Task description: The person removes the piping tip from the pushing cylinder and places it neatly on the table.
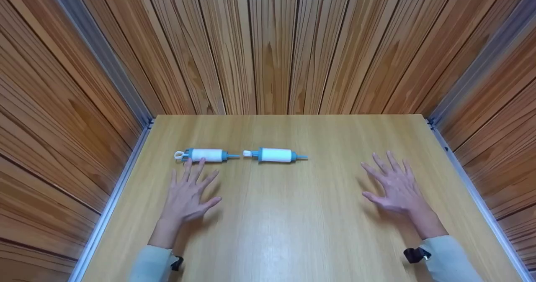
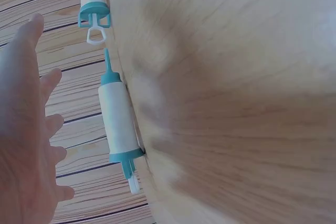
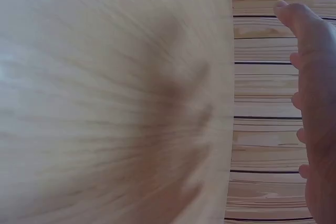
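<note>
Two toy-like syringes lie end to end on the wooden table (image 1: 268, 215), each with a white barrel, teal ends and a thin teal nozzle pointing right. The left syringe (image 1: 207, 155) has a white ring handle; the right syringe (image 1: 276, 155) shows a white handle end. My left hand (image 1: 184, 196) hovers over the table with fingers spread, two fingertips overlapping the left syringe's lower edge in the head view. A gap separates this hand from both syringes in the left wrist view. Fingers spread and holding nothing, my right hand (image 1: 398, 190) hovers above the table's right side.
Wood-plank walls (image 1: 272, 47) rise at the back and both sides. Grey metal rails (image 1: 115, 198) run along the table's side edges. A dark wrist device (image 1: 416, 255) sits at the right cuff, and another (image 1: 177, 263) at the left cuff.
</note>
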Demonstrator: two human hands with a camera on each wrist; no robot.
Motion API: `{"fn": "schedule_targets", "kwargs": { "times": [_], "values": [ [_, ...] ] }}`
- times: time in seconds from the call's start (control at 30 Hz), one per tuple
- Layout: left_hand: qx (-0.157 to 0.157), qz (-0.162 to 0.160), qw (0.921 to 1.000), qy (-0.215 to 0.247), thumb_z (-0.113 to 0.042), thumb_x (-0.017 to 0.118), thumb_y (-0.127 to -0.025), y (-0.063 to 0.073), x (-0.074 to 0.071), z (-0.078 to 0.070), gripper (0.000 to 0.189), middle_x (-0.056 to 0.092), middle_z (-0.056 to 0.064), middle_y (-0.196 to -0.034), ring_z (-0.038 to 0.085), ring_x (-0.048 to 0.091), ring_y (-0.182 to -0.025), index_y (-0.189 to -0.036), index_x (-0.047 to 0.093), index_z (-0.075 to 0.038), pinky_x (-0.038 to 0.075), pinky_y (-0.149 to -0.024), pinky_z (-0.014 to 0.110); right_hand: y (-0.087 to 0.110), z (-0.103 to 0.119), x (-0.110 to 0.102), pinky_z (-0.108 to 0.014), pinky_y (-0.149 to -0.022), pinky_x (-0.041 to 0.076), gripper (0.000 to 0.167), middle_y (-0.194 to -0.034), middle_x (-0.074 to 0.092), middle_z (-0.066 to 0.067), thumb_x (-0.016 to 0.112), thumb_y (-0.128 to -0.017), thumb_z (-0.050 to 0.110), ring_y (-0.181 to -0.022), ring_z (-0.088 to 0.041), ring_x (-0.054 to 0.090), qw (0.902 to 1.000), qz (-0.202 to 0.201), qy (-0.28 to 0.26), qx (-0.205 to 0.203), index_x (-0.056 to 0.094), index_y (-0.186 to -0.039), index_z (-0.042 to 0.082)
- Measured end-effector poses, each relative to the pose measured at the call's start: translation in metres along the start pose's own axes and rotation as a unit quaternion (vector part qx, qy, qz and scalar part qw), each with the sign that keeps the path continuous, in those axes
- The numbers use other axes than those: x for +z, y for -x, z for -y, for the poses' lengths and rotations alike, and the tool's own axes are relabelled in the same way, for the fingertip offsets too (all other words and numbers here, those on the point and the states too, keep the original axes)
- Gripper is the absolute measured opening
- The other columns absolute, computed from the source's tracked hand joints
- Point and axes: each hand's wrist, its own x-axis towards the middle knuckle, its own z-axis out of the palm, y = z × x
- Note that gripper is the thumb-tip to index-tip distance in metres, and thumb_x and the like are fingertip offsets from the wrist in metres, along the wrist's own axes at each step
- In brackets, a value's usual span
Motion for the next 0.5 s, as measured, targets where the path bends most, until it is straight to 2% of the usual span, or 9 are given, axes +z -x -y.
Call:
{"fn": "schedule_targets", "kwargs": {
  "times": [0.2, 0.5],
  "values": [
    [-0.004, 0.012, 0.9998, 0.012, -0.074, 0.06, -0.1, -0.007, -0.002, -0.005, 0.081, 0.027, 0.015, -0.189, 0.055, 0.022, -0.174, -0.17, 0.051, -0.033, 0.021, -0.13, 0.089, -0.004, 0.009, 0.0, -0.094, -0.12, 0.026, 0.086, -0.175, 0.049, -0.025, 0.08, -0.089, 0.058, -0.161, -0.065, 0.037, 0.9999, -0.007, -0.004, -0.012, 0.058, -0.164, 0.024],
    [0.007, 0.004, 0.9998, 0.015, -0.072, 0.06, -0.1, -0.024, -0.003, -0.017, 0.081, 0.027, 0.013, -0.189, 0.054, 0.02, -0.175, -0.171, 0.048, -0.035, 0.021, -0.132, 0.087, -0.014, 0.017, -0.006, -0.094, -0.119, 0.03, 0.085, -0.174, 0.051, -0.025, 0.08, -0.088, 0.057, -0.16, -0.065, 0.04, 0.9995, -0.021, 0.003, -0.025, 0.059, -0.164, 0.025]
  ]
}}
